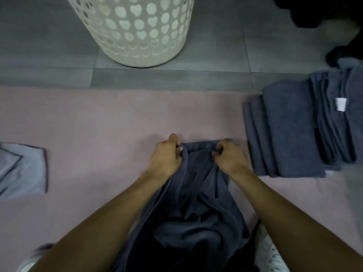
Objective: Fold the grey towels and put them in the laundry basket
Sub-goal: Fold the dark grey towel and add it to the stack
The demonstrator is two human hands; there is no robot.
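Two hands work one dark grey towel (196, 203) at the middle of a pink mat (98, 118) on the floor. At the far left of the mat lies a pale grey cloth (23, 169) with a dark edge, loosely folded and well apart from the hands. Beyond the mat, on grey floor tiles (49, 46), stands a white basket (137, 30) with heart-shaped holes in its wall; only its lower part shows, so what is inside cannot be told.

Next comes the left hand (166, 156), its fingers curled and clenched on the towel's far left corner, thumb on top and knuckles raised. The towel's far edge stretches between the two hands and lies on the mat; the rest bunches in soft folds and runs back between the forearms toward the person's body. The right hand (228, 155) grips the far right corner in the same way, fingers tucked round a pinch of cloth.

Just right of that hand sits a stack (290, 130) of folded dark grey towels, half on the mat and half on the tiles, a white tag (340, 104) showing on one. A white shoe (269, 252) shows near the bottom right.
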